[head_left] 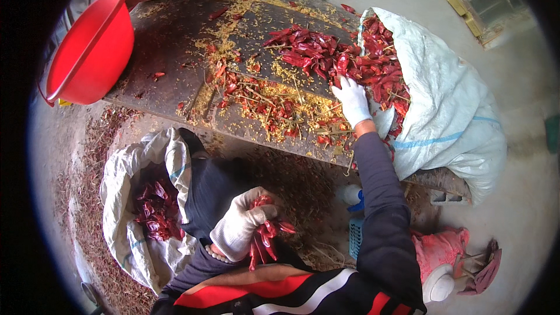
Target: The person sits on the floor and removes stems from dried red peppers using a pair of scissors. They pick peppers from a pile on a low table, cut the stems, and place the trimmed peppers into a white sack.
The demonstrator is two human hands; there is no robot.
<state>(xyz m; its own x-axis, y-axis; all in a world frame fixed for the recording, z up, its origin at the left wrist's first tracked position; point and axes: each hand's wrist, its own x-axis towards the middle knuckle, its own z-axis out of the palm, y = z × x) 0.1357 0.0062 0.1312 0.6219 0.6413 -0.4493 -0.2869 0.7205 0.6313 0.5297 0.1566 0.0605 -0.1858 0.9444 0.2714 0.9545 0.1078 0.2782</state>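
Observation:
Close to my body, my left hand in a whitish work glove is closed around a bunch of dried red chili peppers, which stick out on both sides of the fingers. My right hand, in a white glove, reaches out over the table with its fingers stretched toward a heap of dried chilies. Its fingertips touch or nearly touch the heap's near edge; whether a pepper lies under them I cannot tell. Right of this hand, a white woven sack lies on its side, chilies spilling from its mouth.
Yellow seeds, stems and broken chili bits litter the dark table. At its far left stands a red plastic tub. An open white sack with dark red chilies sits beside my left leg. A blue basket is below the table.

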